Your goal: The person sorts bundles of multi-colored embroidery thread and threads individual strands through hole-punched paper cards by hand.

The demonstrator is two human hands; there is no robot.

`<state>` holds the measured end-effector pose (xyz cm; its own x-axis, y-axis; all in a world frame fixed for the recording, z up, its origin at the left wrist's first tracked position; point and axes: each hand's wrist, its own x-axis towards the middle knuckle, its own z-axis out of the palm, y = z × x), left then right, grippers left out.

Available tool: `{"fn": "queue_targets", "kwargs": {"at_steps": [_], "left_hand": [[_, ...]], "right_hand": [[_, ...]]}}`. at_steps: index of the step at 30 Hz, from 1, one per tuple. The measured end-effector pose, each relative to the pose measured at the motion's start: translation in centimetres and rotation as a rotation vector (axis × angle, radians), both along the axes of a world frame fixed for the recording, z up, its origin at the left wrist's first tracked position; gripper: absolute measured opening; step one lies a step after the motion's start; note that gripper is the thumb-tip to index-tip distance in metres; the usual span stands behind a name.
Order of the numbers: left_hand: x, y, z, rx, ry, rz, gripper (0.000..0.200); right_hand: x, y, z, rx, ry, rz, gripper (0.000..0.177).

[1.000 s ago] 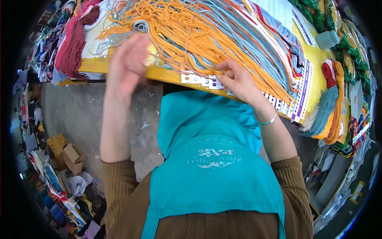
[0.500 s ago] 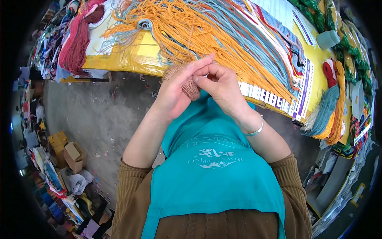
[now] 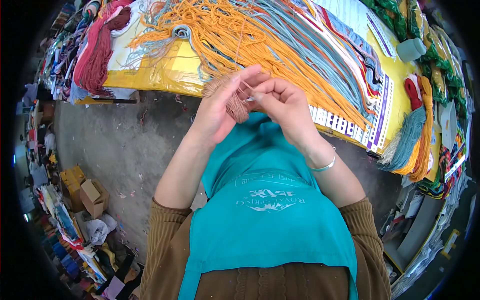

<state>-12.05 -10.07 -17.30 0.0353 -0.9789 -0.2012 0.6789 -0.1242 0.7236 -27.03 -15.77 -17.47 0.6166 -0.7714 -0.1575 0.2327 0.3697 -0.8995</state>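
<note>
A pinkish-brown bundle of yarn (image 3: 237,108) is held in my left hand (image 3: 222,102), hanging partly below the palm and out past the wrist side. My right hand (image 3: 282,102) is close beside it, thumb and fingers pinched on a thin strand of the same colour that runs across to the left hand. Another fine strand rises from the hands over the table. Beyond them, long orange threads (image 3: 225,35) and blue-grey threads (image 3: 320,55) lie spread across the yellow table (image 3: 165,75). Parts of the left fingers are hidden behind the right hand.
Perforated cards (image 3: 345,125) line the table's near edge at the right. Dark red skeins (image 3: 95,60) hang at the left, and coloured skeins (image 3: 412,132) at the right. A pale green container (image 3: 411,50) stands far right. A cardboard box (image 3: 94,197) sits on the floor.
My right hand has moved slightly right and down, away from my left hand, and the strand between them now shows. The yarn bundle has shifted slightly left.
</note>
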Motion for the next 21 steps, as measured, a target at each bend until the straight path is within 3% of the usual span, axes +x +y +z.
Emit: {"fn": "queue_targets", "kwargs": {"at_steps": [1,4,5,7,9,11,12,13,14,15,16,17,18,21], "left_hand": [[0.0,-0.2,0.2,0.027,-0.035,0.042,0.047],[3.8,-1.1,0.1,-0.084,0.013,-0.119,0.041],[3.7,-1.8,0.8,0.067,-0.247,0.098,0.044],[7.6,-2.6,2.0,0.053,-0.037,0.177,0.039],[15.3,-3.7,1.0,-0.112,0.151,0.185,0.043],[21.8,-4.0,2.3,-0.210,0.104,0.302,0.045],[26.4,-3.8,1.7,-0.141,0.042,0.460,0.044],[28.1,-4.0,0.8,-0.201,0.135,0.345,0.036],[33.3,-2.0,0.9,-0.027,0.074,0.633,0.032],[36.7,-0.4,-0.1,-0.021,0.063,0.624,0.036],[38.4,0.8,-0.2,0.044,0.025,0.742,0.038],[39.0,2.2,-0.2,0.024,-0.006,0.781,0.039],[38.3,3.3,-0.1,-0.082,-0.007,0.664,0.039],[32.8,5.7,0.3,-0.331,0.033,0.339,0.043]], "right_hand": [[0.1,-0.1,-0.3,-0.074,0.006,0.015,0.008],[-0.8,-0.8,1.0,-0.315,0.181,0.067,0.011],[-1.5,-1.3,1.8,-0.397,0.266,0.086,0.012],[-2.9,-2.5,2.6,-0.352,-0.024,-0.025,0.016],[-4.9,-3.8,4.6,-0.193,-0.331,-0.136,0.020],[-9.3,-6.4,5.7,-0.013,-0.658,-0.146,0.026],[-13.4,-7.8,6.0,0.008,-0.707,-0.231,0.025],[-17.5,-9.3,6.3,0.023,-0.756,-0.317,0.024],[-21.5,-10.8,6.6,0.034,-0.802,-0.402,0.023],[-25.9,-10.9,7.5,0.036,-0.828,-0.462,0.009],[-30.3,-11.0,8.4,0.037,-0.853,-0.523,0.007],[-34.6,-11.2,9.3,0.035,-0.876,-0.583,0.022],[-38.8,-10.7,9.8,-0.253,-0.608,-0.841,0.018],[-44.1,-9.1,11.6,-0.452,-0.522,-0.784,0.015]]}}
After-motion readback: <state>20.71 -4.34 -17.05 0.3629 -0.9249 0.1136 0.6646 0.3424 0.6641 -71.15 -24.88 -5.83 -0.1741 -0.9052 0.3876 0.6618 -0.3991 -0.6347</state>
